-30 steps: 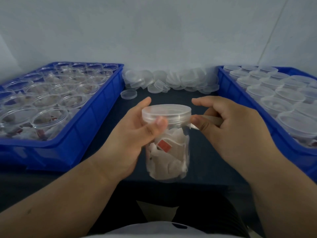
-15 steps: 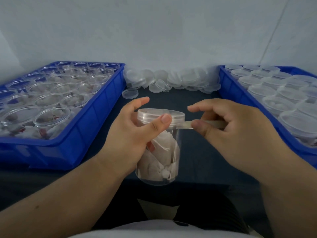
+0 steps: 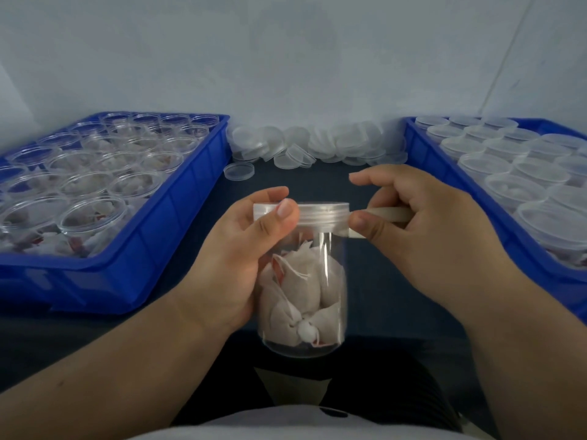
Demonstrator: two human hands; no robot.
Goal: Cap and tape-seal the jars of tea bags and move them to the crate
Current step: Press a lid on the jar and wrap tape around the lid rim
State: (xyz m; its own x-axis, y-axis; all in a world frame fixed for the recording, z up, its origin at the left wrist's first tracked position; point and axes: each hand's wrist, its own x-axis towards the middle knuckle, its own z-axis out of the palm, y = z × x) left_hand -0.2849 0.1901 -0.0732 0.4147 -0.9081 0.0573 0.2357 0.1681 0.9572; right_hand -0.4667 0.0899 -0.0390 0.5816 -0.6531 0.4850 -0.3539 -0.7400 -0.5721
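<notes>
Where the view is nearest, a white shirt hem (image 3: 286,420) and dark trousers (image 3: 381,392) fill the bottom edge. Just beyond them, a clear round plastic jar of white tea bags (image 3: 305,296) is held upright above the near edge of the dark tabletop (image 3: 374,281), midway between the two crates. The left hand (image 3: 241,258) grips the jar from its left side, fingers curled behind the wall and the thumb pressed on the rim of the translucent screw lid (image 3: 320,212) that sits on it. The right hand (image 3: 422,230) is just right of the lid, thumb and curled fingers pinching a pale beige strip of tape (image 3: 387,214) whose end touches the lid's right side; the index finger is stretched out above it.

Farther back on the left, a blue plastic crate (image 3: 171,236) holds rows of open jars of tea bags (image 3: 92,217). On the right, a second blue plastic crate (image 3: 416,141) holds capped jars (image 3: 514,188). Between them, one loose clear lid (image 3: 239,170) lies flat, and behind it a heap of clear lids (image 3: 317,144) rests against the pale wall (image 3: 286,58).
</notes>
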